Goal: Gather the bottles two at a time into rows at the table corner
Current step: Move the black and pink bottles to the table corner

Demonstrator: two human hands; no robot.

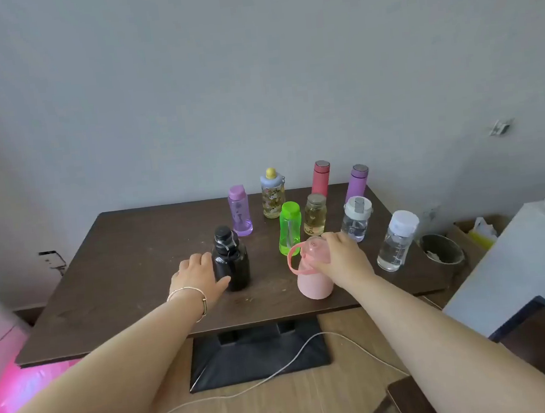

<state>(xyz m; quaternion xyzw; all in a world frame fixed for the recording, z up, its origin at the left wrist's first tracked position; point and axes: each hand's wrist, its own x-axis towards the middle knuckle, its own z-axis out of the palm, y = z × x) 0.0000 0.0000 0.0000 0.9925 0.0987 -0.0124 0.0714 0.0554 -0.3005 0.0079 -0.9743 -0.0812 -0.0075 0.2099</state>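
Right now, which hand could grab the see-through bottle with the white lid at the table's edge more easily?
The right hand, probably. The clear bottle stands just right of it, though that hand is wrapped around the pink bottle. The left hand is at the black bottle, farther away.

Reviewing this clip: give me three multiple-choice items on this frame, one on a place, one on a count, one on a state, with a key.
1. Where does the green bottle stand?
A. Behind the pink bottle
B. On the floor
C. At the table's left edge

2. How many bottles are on the table?
A. Six
B. Ten
C. Fourteen

3. What is the left hand doing?
A. Resting flat on the floor
B. Wrapping the black bottle
C. Holding a cable

Key: 1 A, it stands just beyond the pink bottle; 2 B, ten stand upright; 3 B, thumb and fingers curve round its body, while the right hand grips the pink bottle's top.
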